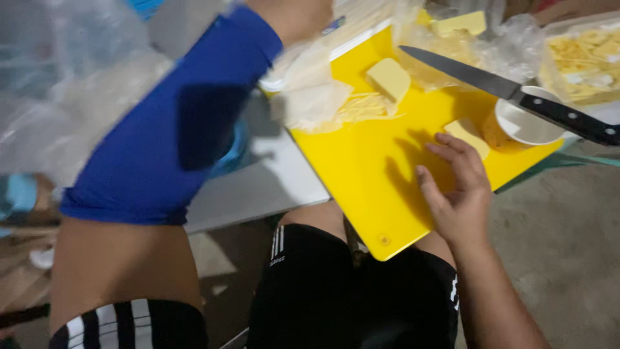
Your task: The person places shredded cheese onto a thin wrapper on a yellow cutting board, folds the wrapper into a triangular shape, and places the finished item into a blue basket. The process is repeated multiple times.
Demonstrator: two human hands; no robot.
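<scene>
Right hand point(460, 189) spread flat on yellow cutting board point(374, 174), fingertips touching pale cheese piece point(466, 134), knife point(516, 94) beside, left hand point(294, 16) mostly out of frame, its grip cannot be told

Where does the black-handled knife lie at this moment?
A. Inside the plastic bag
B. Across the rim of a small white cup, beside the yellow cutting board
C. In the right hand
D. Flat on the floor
B: the knife rests on the white cup at the edge of the yellow cutting board; the right hand lies empty on the board.
</scene>
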